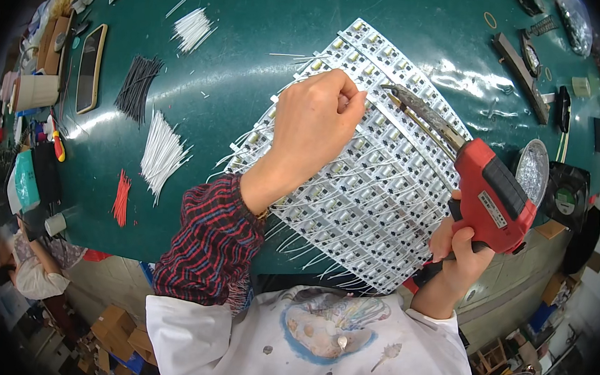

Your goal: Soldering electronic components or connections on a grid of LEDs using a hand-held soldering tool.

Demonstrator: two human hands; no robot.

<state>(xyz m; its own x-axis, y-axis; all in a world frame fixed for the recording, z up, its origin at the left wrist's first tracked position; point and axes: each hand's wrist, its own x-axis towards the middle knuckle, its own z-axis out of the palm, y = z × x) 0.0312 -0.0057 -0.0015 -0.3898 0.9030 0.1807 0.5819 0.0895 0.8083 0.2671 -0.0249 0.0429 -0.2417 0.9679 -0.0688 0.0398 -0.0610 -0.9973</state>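
Note:
A panel of small circuit boards (387, 247) lies aslant on the green table, with rows of components and many thin white wires sticking out of it. Over its upper left part is my left hand (312, 121), thumb and fingers pinched together; whatever they hold is hidden. My right hand (462, 260) grips the handle of a red soldering gun (493, 196) at the panel's right side. The gun's dark, worn tip (419, 107) points left above the panel, a short way right of my left fingertips, apart from them.
Left of the panel lie piles of white wires (164, 154), black wires (138, 89) and red wires (121, 199). A phone (91, 69) is farther left. Right of the gun are a foil-lined bowl (533, 167) and a black fan (568, 198). Another person (36, 265) sits at lower left.

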